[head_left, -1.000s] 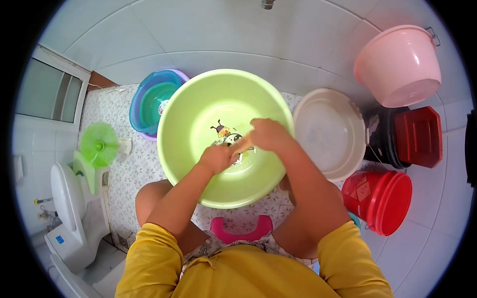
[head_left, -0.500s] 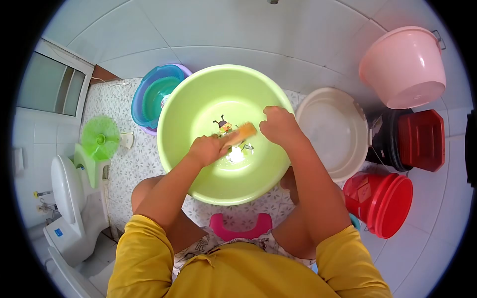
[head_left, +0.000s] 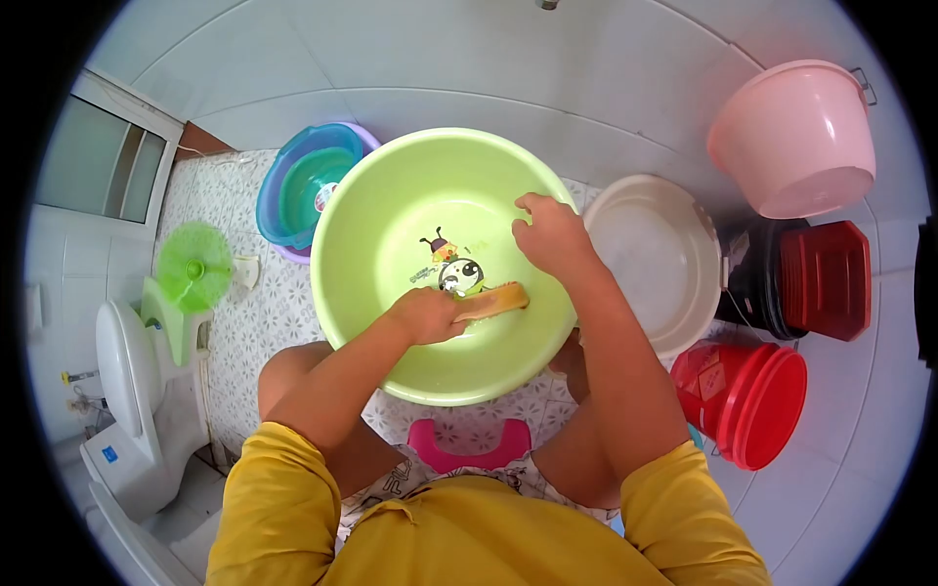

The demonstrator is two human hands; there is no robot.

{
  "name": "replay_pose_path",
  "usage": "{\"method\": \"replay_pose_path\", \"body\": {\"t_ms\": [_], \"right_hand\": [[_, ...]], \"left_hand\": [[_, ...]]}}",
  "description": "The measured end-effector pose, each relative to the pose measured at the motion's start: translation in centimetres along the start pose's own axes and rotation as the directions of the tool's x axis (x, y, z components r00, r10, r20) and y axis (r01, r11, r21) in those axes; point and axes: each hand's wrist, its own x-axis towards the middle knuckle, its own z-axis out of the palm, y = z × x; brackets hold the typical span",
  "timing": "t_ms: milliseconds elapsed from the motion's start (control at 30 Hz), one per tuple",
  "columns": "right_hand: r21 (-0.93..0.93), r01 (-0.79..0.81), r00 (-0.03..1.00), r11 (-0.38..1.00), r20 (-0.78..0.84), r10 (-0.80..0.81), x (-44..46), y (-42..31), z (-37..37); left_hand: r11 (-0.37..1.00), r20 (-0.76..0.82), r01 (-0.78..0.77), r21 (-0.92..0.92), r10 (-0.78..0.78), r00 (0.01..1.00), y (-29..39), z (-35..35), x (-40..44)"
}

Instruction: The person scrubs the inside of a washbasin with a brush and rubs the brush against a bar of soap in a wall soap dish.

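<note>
A large light-green basin (head_left: 391,205) with a cartoon print on its bottom stands in front of me. My left hand (head_left: 426,315) is wrapped round the handle of a wooden brush (head_left: 496,301), whose far end lies low in the basin, right of the print. Over the basin's right side is my right hand (head_left: 549,232), its fingers curled with the index finger and thumb apart and nothing between them.
Blue and purple basins (head_left: 283,186) sit at the back left, near a green lid (head_left: 194,267) and a toilet (head_left: 127,366). On the right are a whitish basin (head_left: 650,264), a pink bucket (head_left: 796,142), dark and red containers (head_left: 831,278) and a red bucket (head_left: 752,405). A pink stool (head_left: 469,454) is below me.
My left hand has moved slightly right and down, and the brush head has swung from beside the print to the basin's lower right. My right hand has lifted away from the brush and its fingers have parted.
</note>
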Motion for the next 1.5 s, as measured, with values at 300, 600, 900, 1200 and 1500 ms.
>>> {"method": "replay_pose_path", "body": {"t_ms": [300,600,900,1200,1500], "right_hand": [[0.009,0.059,0.996,0.998,0.064,-0.059,0.1,0.5,0.7],[-0.01,0.027,0.996,1.0,0.084,-0.026,0.2,1.1,0.8],[-0.075,-0.119,0.973,0.99,0.188,0.131,0.1,1.2,0.5],[-0.079,-0.099,0.975,0.992,0.19,0.112,0.2,1.4,0.9],[-0.13,-0.098,0.958,0.987,0.257,0.129,0.4,1.6,1.2]], "left_hand": [[0.914,-0.173,0.396,0.087,-0.377,0.91,0.4,-1.4,2.0],[0.991,0.155,-0.016,0.135,-0.006,0.988,0.1,-0.5,-0.8],[0.978,0.096,0.032,0.206,-0.053,0.994,-0.2,-0.2,-1.3],[0.858,-0.152,0.511,-0.057,-0.513,0.845,-1.1,0.0,0.6],[0.989,0.074,-0.005,0.146,-0.006,0.997,1.5,1.0,-0.9]]}}
